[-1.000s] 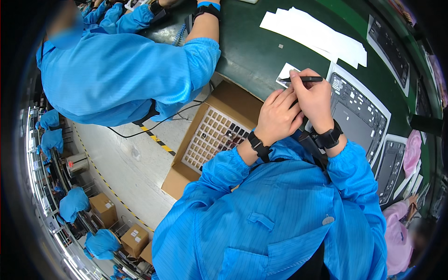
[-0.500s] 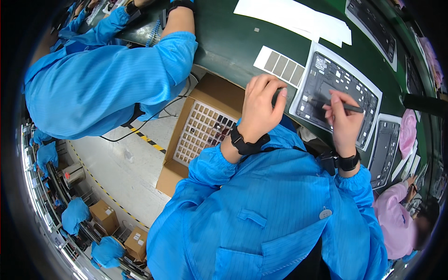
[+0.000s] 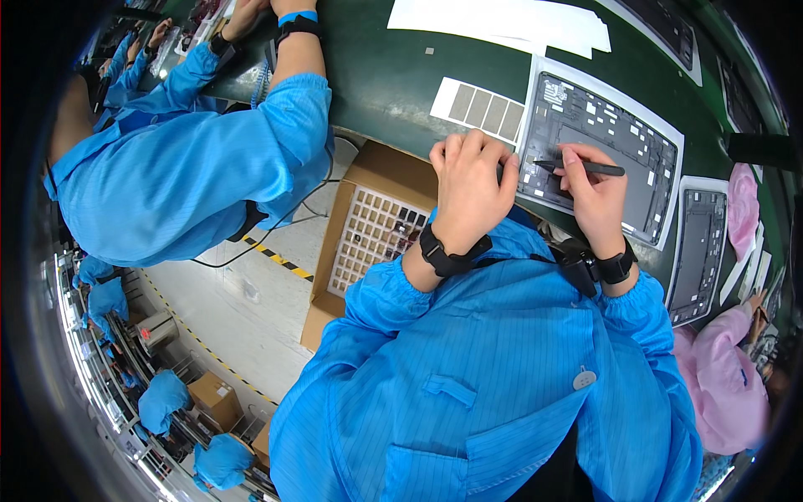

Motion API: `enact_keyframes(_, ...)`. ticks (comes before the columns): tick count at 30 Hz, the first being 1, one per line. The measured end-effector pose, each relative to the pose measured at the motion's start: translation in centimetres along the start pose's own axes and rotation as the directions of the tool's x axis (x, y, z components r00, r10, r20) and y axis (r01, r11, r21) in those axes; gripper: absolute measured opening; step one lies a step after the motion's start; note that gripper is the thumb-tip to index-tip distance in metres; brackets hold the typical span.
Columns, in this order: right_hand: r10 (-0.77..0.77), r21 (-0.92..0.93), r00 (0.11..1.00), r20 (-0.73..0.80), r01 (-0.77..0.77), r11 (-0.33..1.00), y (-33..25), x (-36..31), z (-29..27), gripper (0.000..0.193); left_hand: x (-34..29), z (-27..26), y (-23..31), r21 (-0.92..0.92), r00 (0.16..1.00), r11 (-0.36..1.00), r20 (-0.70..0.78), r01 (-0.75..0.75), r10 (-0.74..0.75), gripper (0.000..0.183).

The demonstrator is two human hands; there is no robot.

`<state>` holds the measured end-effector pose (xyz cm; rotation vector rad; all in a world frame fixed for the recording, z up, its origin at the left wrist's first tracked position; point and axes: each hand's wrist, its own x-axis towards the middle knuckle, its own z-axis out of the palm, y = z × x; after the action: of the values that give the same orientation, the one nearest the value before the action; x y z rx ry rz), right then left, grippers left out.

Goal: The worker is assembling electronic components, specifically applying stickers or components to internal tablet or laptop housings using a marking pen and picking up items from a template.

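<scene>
We see our right hand (image 3: 592, 197) with its fingers closed around a slim black pen-shaped tool (image 3: 581, 167), which lies nearly level with its tip pointing left. The tip rests on the dark grey flat device panel (image 3: 615, 142), an open shell with small white and grey patches on its inner face. That panel sits on a white sheet on the dark green counter (image 3: 385, 75), just ahead of our chest.

Our left hand (image 3: 470, 188) lies palm down at the left edge of the same panel, fingers curled over that edge; we cannot tell whether they pinch anything beneath. Both wrists carry black bands above the cuffs of our blue striped smock.

Just left of the panel, near our left fingertips, lies a white card with 5 grey rectangular patches (image 3: 478, 109) in a row. Farther back on the counter lie several overlapping white paper sheets (image 3: 502, 21). To the right of the panel, a 2nd dark grey panel (image 3: 701, 251) rests on its own white sheet.

Below the counter edge, beside our left forearm, stands an open brown cardboard box with a white grid insert (image 3: 372, 238), some cells dark.

On our left a person in a blue smock (image 3: 184, 167) leans over the counter with both arms stretched forward. At the right rim a person in a pink smock (image 3: 723, 376) shows partly.
</scene>
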<state>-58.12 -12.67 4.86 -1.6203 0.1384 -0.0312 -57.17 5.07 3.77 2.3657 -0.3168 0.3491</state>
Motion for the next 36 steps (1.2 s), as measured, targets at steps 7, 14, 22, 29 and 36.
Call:
enact_keyframes(7, -0.005, -0.063, 1.000, -0.001, 0.005, 0.998, 0.1, -0.1, 0.1, 0.018, 0.0, 0.0, 0.1, 0.027, 1.000, 1.000, 0.018, 0.007, -0.008, 0.010)
enact_keyframes(14, -0.013, -0.100, 1.000, 0.004, 0.013, 0.995, 0.1, -0.2, 0.0, 0.017, -0.2, 0.3, 0.1, 0.029, 1.000, 1.000, 0.012, 0.006, -0.007, 0.012)
enact_keyframes(22, -0.031, -0.128, 0.999, 0.016, 0.033, 0.991, -0.1, 0.0, -0.1, 0.016, 0.3, 0.3, 0.9, 0.062, 0.998, 0.997, 0.023, 0.055, -0.056, 0.017)
enact_keyframes(29, -0.040, -0.134, 0.999, 0.017, 0.042, 0.990, -0.2, 0.0, -0.2, 0.016, 0.5, 1.2, 1.4, 0.120, 0.995, 0.988, 0.014, 0.101, -0.103, 0.020)
enact_keyframes(36, -0.046, -0.022, 0.994, -0.099, 0.044, 0.999, 0.3, 0.1, -0.2, 0.017, 0.5, 1.2, 2.1, 0.143, 0.992, 0.982, -0.025, 0.124, -0.121, 0.017)
